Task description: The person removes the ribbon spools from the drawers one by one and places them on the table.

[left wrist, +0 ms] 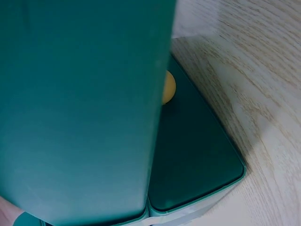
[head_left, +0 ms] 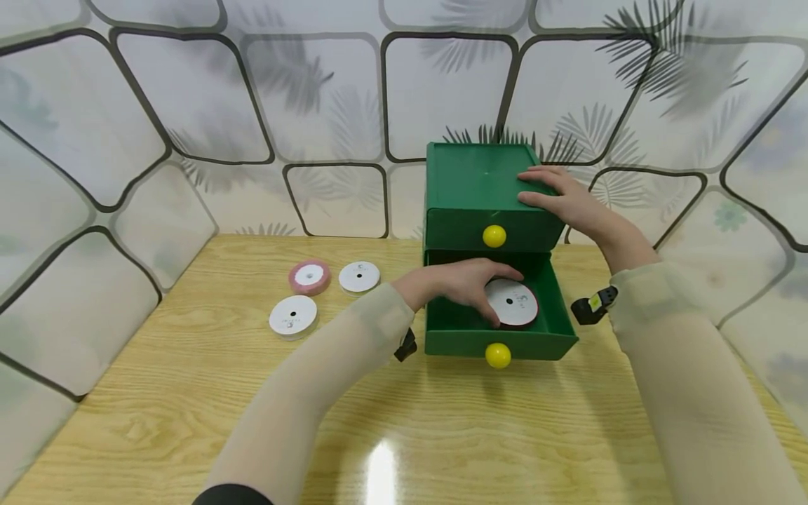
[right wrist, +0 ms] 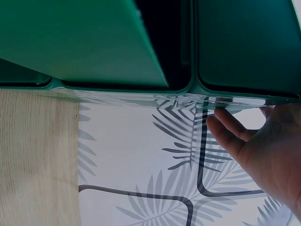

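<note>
A green drawer cabinet (head_left: 482, 175) stands on the table with a lower drawer (head_left: 457, 344) pulled out. In that drawer lies a white ribbon spool (head_left: 516, 303) with a red edge. My left hand (head_left: 468, 284) reaches in over the drawer's left side and grips the spool, thumb on the near side and fingers on the far side. Only a sliver of this hand (left wrist: 6, 213) shows in the left wrist view, beside the green drawer wall. My right hand (head_left: 568, 200) rests on the cabinet top at its right edge, fingers extended.
Left of the cabinet lie two white spools (head_left: 293, 315) (head_left: 359, 277) and a pink-edged spool (head_left: 309, 277) on the wooden table (head_left: 189, 393). Yellow knobs (head_left: 494, 236) stick out from the drawer fronts. A patterned curtain (head_left: 315, 98) surrounds the table behind the cabinet.
</note>
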Demonstrator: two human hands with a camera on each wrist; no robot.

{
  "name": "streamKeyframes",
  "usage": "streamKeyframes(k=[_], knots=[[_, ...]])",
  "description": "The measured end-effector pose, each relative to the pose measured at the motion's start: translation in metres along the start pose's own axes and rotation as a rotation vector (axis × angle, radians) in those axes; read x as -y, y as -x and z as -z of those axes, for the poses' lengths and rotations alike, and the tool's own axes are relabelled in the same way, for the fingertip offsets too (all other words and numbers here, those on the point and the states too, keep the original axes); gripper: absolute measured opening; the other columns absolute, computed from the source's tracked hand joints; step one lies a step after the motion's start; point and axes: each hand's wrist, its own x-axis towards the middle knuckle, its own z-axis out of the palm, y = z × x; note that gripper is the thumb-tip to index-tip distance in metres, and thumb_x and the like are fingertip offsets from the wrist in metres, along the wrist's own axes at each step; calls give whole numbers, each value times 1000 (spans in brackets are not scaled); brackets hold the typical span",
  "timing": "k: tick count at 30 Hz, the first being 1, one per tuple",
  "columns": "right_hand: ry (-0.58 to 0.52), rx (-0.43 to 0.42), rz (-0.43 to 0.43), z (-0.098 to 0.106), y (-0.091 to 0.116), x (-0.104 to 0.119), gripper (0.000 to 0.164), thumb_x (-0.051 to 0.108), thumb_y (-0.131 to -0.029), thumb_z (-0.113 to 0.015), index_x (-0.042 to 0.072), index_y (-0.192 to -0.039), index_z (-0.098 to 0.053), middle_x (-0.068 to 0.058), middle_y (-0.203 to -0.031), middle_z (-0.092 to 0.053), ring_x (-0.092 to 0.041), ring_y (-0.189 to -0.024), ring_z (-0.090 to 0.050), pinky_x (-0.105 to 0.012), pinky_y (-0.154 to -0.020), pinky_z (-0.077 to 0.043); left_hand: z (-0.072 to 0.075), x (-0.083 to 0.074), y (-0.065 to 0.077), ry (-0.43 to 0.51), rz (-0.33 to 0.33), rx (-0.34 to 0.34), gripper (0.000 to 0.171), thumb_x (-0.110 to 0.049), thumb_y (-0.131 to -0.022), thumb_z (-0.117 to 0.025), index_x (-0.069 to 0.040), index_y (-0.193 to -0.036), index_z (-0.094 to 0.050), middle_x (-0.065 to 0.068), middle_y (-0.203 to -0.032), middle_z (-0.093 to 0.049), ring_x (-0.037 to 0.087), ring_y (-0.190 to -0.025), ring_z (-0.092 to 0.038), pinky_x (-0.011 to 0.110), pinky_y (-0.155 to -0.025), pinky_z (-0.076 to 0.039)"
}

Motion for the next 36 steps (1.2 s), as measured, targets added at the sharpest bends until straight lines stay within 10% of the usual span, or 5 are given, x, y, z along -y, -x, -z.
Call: streamKeyframes(k=[22, 36], knots=[[-16, 10, -10, 0, -1, 1, 62, 32, -101, -51, 3, -151, -30, -18, -159, -3, -42, -144, -3, -65, -109, -11, 0, 0, -1, -61, 17, -2, 73, -29, -81, -81, -11, -144, -48, 1, -137, -53, 11, -110, -49, 17, -91, -38], [-16, 12, -5, 0, -2, -1, 62, 32, -101, -51, 3, -152, -29, -18, -159, -2, -40, -144, -2, -64, -110, -10, 2, -3, 12, -10, -55, -141, 72, -34, -79, -82, -10, -140, -52, 0, -137, -54, 8, -113, -50, 16, -89, -40]])
